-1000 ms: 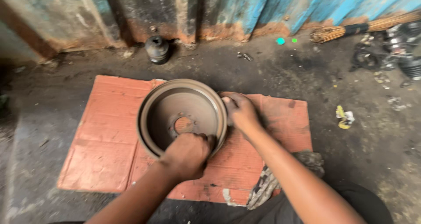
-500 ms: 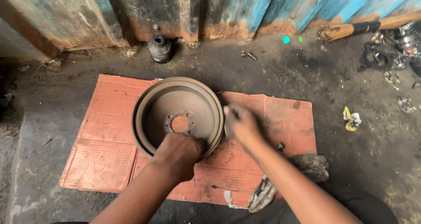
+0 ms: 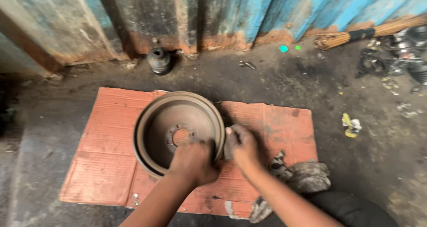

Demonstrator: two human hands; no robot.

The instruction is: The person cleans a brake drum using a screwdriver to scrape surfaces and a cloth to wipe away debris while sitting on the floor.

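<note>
1. A rusty brake drum (image 3: 178,131) lies open side up on a flat sheet of reddish cardboard (image 3: 102,160), which serves as the landmark here; the drum sits near the cardboard's middle, slightly toward its far edge.
2. The left hand (image 3: 193,162) grips the drum's near rim, fingers curled over the edge into the bowl.
3. The right hand (image 3: 242,147) presses against the drum's outer wall on its right side, over the cardboard; it seems to clutch something small and grey, but what it is cannot be made out.
4. The drum's inner face shows a central hole ringed by bolt holes.
5. A crumpled grey rag (image 3: 302,176) lies at the cardboard's near right corner, partly on it.
6. A small dark round metal part (image 3: 159,60) stands beyond the cardboard's far edge, close to the corrugated wall (image 3: 249,9) of worn blue and rust.
7. A broom (image 3: 356,33) lies far to the right beyond the cardboard, along the foot of the wall.
8. A scrap of yellow and white litter (image 3: 351,127) rests on the dark ground (image 3: 364,164), well to the right of the cardboard.
9. Dark metal parts (image 3: 400,58) are heaped further right, near the broom.
</note>
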